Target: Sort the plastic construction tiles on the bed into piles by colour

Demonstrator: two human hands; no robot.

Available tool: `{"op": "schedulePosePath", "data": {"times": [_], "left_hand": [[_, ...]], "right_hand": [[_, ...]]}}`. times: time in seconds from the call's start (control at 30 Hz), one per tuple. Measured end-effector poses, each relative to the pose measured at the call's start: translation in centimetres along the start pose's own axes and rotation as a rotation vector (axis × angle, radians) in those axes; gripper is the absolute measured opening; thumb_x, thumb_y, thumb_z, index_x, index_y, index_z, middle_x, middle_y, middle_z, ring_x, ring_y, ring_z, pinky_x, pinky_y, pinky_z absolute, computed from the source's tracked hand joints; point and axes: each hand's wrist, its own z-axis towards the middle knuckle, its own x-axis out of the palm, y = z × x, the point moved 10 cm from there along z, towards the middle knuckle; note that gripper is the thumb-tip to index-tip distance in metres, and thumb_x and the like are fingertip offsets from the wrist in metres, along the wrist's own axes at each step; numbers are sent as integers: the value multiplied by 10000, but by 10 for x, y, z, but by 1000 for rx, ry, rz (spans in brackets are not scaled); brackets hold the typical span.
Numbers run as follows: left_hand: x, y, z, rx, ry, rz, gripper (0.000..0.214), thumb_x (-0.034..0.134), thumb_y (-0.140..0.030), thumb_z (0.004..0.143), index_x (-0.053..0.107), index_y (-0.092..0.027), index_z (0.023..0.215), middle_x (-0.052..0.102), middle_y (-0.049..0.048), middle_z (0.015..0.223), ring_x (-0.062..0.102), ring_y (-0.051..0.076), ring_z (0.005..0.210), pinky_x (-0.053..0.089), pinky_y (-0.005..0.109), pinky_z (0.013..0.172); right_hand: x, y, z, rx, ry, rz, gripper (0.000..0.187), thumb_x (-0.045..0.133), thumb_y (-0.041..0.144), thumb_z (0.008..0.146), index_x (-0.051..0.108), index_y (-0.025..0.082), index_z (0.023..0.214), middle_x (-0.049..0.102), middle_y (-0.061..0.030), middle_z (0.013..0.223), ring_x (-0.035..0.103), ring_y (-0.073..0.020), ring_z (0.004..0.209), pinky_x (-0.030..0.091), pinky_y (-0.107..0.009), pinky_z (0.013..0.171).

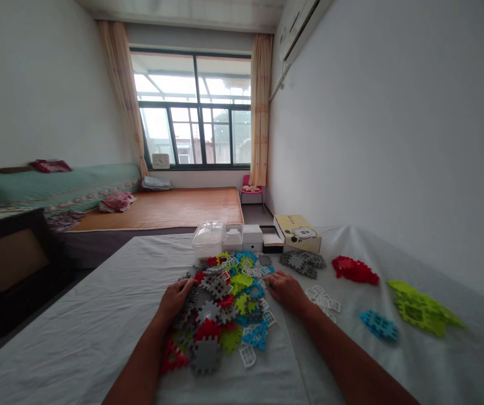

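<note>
While the wall and the window fill most of the head view, the work lies low in it, on a cloth-covered table (111, 304). A mixed heap of toothed pieces (208, 312) sits between the two hands, red, grey, lime, blue and white jumbled together. The left hand (178, 295) is at the heap's left edge, its fingers partly curled; I can't tell from here whether it has hold of a piece. The right hand (286, 289) is bent over the right edge, fingertips down among the pieces, and whether anything is pinched there I can't make out either. Beyond it lie single-colour groups: grey pieces (303, 262), red pieces (354, 270), blue pieces (379, 325) and lime pieces (423, 312), with white lattice pieces (321, 300) nearer the hand. They look like thin plastic (light, I'd guess, and fairly stiff), so a fingertip pinch on a notched edge should serve, the teeth giving some bite against smooth faces. The white lattices seem the most delicate; I'd take those by the outer frame rather than the slender bars.
</note>
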Motion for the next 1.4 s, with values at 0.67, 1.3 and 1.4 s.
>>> {"op": "schedulePosePath", "data": {"times": [0.67,1.3,1.4], "left_hand": [[-2,-2,0,-2,-11,29,473,434,-552,761,715,-185,864,718,3,833,624,216,844,436,234,736],[-1,-8,-2,3,-2,13,477,426,-543,766,712,-178,879,716,9,850,619,224,861,435,239,728],[-1,-8,-3,-1,-4,11,477,429,-542,763,713,-178,878,716,6,849,619,223,853,438,236,715]], "right_hand": [[-45,-192,-57,762,-737,755,376,443,361,739,548,164,1042,630,-137,981,613,-214,790,506,-329,670],[6,1,1,7,107,-123,228,484,193,797,620,199,981,644,-73,940,552,-190,943,384,-277,841],[3,-4,1,43,76,-128,341,439,103,773,574,181,1075,636,-83,960,562,-177,942,383,-253,839]]}}
